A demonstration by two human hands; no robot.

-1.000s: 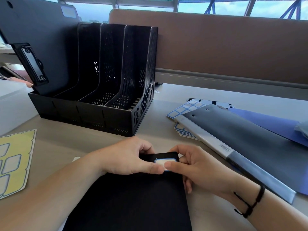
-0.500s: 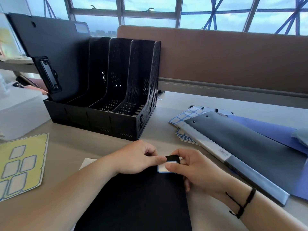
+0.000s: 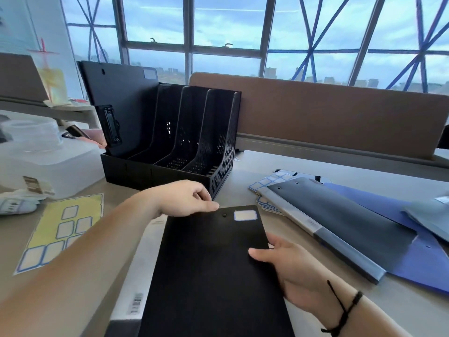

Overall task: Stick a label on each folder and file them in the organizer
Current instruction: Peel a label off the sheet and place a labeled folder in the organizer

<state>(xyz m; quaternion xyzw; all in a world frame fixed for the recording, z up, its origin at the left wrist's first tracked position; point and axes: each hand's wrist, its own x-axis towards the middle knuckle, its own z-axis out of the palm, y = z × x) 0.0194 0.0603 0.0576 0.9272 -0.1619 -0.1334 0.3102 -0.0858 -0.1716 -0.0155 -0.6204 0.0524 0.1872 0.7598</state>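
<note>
Labelled black folder (image 3: 213,268) lies flat on the counter (image 3: 243,181), just in front of the organizer (image 3: 184,152)
Left hand (image 3: 187,200) pinches its far corner, right hand (image 3: 291,266) clamps its side edge; a loose grip could let it slip or catch a divider

We count one black perforated plastic organizer (image 3: 192,152), four flat plastic folders beside it (image 3: 213,271), two label sheets (image 3: 60,229), two hands (image 3: 187,198).

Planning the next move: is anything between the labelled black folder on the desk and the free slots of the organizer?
Nothing visible blocks it. The black folder lies just in front of the organizer, held by the left hand and right hand. Another folder fills the leftmost slot; the other three look free.
</note>
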